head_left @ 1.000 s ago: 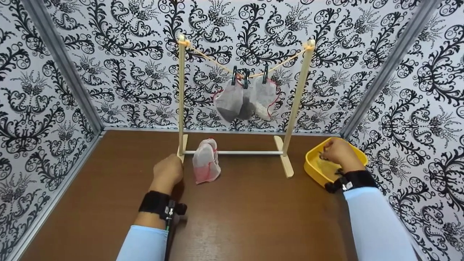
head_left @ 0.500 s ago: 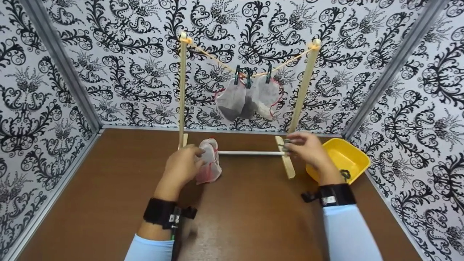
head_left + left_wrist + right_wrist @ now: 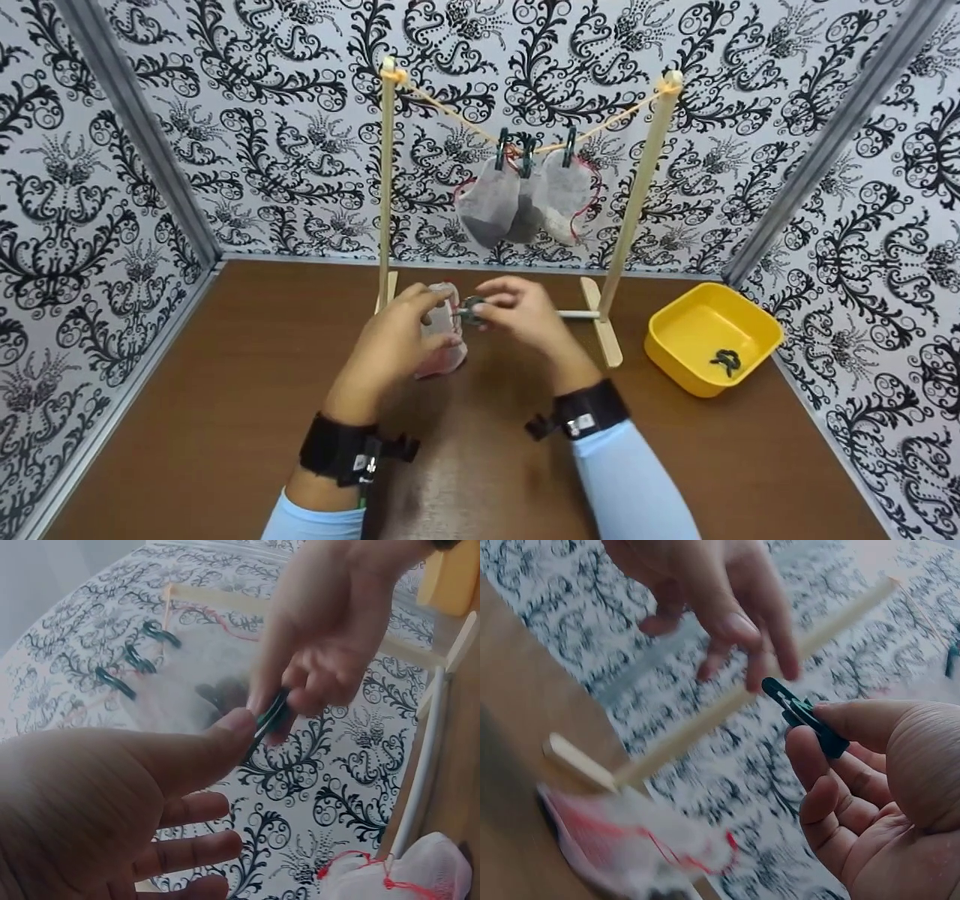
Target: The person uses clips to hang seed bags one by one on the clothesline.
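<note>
In the head view my right hand pinches a dark green clothespin between thumb and fingers, seen clearly in the right wrist view. My left hand reaches toward it with fingers spread and holds nothing; the right wrist view shows its fingertips just apart from the clothespin's end. Below and behind the left hand, a small white mesh bag with red cord stands on the table, partly hidden in the head view. Several similar bags hang from a sagging orange string, held by dark green clothespins.
The string is tied between two wooden posts, joined low down by a white rod. A yellow tub at the right holds a few dark clothespins. Patterned walls enclose the brown table.
My right hand has left the yellow tub with a clothespin and moved left to the mesh bag. My left hand has shifted right and its fingers have spread.
</note>
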### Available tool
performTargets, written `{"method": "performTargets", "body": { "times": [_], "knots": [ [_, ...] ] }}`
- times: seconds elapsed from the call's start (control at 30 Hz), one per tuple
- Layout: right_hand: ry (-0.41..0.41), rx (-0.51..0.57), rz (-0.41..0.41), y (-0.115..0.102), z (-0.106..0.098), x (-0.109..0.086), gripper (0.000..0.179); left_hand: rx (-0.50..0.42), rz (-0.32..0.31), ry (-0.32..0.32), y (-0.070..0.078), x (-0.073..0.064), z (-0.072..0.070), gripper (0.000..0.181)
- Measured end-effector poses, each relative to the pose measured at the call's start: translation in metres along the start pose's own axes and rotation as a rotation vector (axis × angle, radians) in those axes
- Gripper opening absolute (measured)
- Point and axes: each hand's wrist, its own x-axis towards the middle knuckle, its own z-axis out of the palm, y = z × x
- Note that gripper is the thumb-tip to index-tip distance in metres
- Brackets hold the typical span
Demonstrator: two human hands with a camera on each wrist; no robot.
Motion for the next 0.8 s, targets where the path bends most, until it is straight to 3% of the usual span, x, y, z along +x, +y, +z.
{"method": "performTargets", "body": {
  "times": [0.2,0.33,0.53,0.67,0.8],
  "knots": [
    [-0.089,0.063,0.001,0.002,0.023,0.002,0.035,0.039,-0.009,-0.025,0.0,-0.002,-0.007,0.063],
    [-0.115,0.082,0.023,0.007,0.028,0.002,0.03,0.06,-0.02,-0.02,-0.005,-0.004,-0.012,0.052],
    [-0.147,0.078,0.051,0.008,0.028,0.001,0.025,0.041,0.011,-0.043,-0.01,-0.006,-0.016,0.053],
    [-0.099,0.109,0.096,0.016,0.031,0.003,0.024,0.09,0.005,-0.042,-0.01,-0.007,-0.02,0.047],
    [-0.017,0.067,0.14,0.032,0.035,0.004,0.034,0.143,-0.022,-0.013,-0.012,-0.01,-0.026,0.041]
  ]
}}
